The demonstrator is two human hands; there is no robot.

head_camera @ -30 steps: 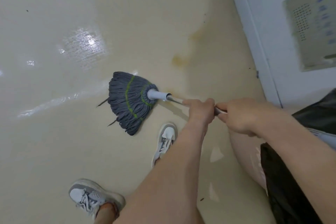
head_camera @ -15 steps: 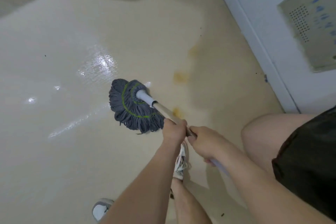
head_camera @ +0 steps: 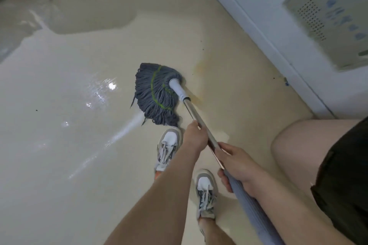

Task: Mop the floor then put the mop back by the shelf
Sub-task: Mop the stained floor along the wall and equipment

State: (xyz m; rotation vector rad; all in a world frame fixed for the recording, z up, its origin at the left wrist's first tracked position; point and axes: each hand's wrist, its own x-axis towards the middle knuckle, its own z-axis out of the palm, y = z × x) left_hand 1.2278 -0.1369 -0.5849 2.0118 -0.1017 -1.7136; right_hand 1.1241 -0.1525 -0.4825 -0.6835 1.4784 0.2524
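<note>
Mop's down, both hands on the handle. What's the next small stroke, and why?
Probably push the mop head right, over the yellowish stain beside it. That patch looks unwiped, while the floor to the left shines wet. Left hand and right hand already grip the handle.

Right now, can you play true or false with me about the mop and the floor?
1. Both hands hold the mop handle. True: the left hand grips nearer the head, the right hand farther back.
2. The mop head is red. False: it is grey with green stitching.
3. The mop head is lifted in the air. False: it lies on the floor.
4. A yellowish stain marks the floor near the mop head. True.
</note>
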